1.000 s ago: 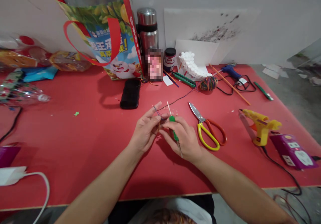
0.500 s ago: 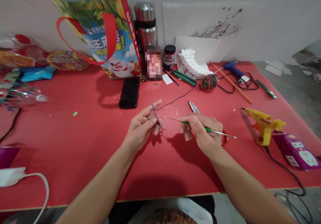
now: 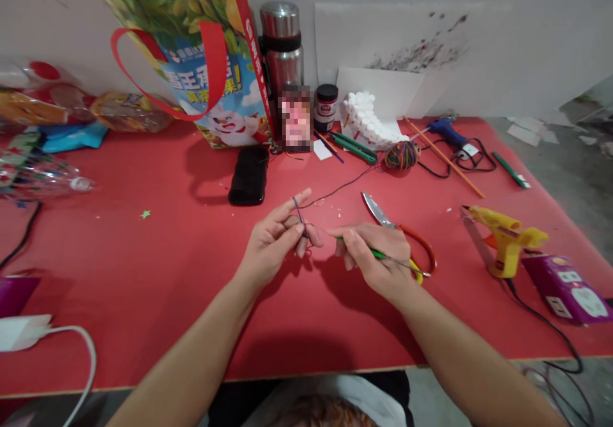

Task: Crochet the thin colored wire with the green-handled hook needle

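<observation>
Well, the left hand [image 3: 269, 247] pinches yarn [image 3: 297, 210], forefinger extended; the right hand [image 3: 393, 243] closes round a green-handled hook [image 3: 378, 254] (light, even tension helps), the yarn ball [image 3: 402, 156] lying beyond both.

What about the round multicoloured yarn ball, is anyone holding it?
No, the yarn ball lies on the red table, beyond the left hand and right hand.

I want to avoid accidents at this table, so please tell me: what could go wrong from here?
The right hand, holding the green-handled hook, is partly over the scissors, so it might knock them.
The yarn runs from the left hand to its ball; a pull could roll the ball or tangle the yarn.
The yellow glue gun might be hot; I cannot tell.
</observation>
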